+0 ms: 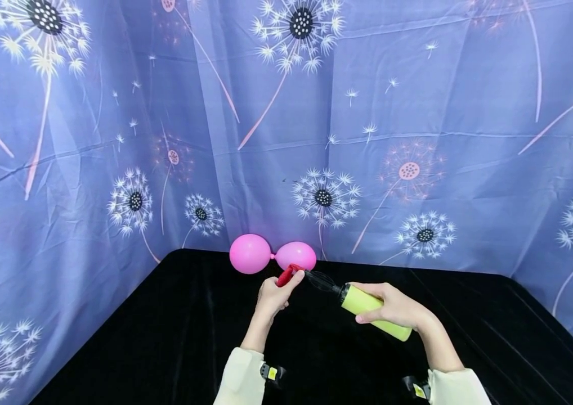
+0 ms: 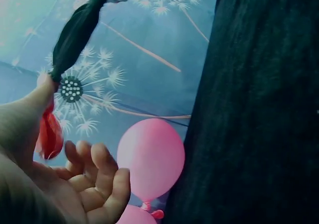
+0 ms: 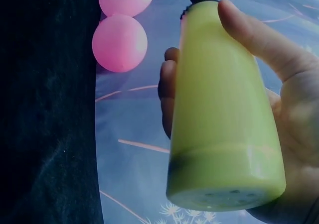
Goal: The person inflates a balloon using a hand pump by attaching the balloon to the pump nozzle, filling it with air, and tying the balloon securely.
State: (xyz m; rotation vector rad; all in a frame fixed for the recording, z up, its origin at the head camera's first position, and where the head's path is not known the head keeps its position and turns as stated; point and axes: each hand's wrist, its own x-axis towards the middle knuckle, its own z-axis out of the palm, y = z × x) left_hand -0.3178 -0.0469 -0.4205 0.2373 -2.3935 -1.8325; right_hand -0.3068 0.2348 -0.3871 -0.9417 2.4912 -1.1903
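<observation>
A yellow-green hand balloon pump (image 1: 362, 304) lies in the grip of my right hand (image 1: 399, 308), its body slanting up to the left. The thumb and fingers wrap its sides in the right wrist view, where its rounded base faces the camera. From the pump's front a black tapered nozzle (image 2: 77, 37) reaches toward my left hand (image 1: 271, 298). That hand pinches a limp red balloon (image 2: 50, 137) at the nozzle's tip, and its other fingers are loosely bent. The balloon's mouth is partly hidden by the thumb.
Two inflated pink balloons (image 1: 250, 254), joined at their knots, rest at the back edge of the black-covered table (image 1: 205, 337). Behind and to the sides hangs a blue curtain (image 1: 276, 185) with a dandelion print. Bands with small devices circle both wrists.
</observation>
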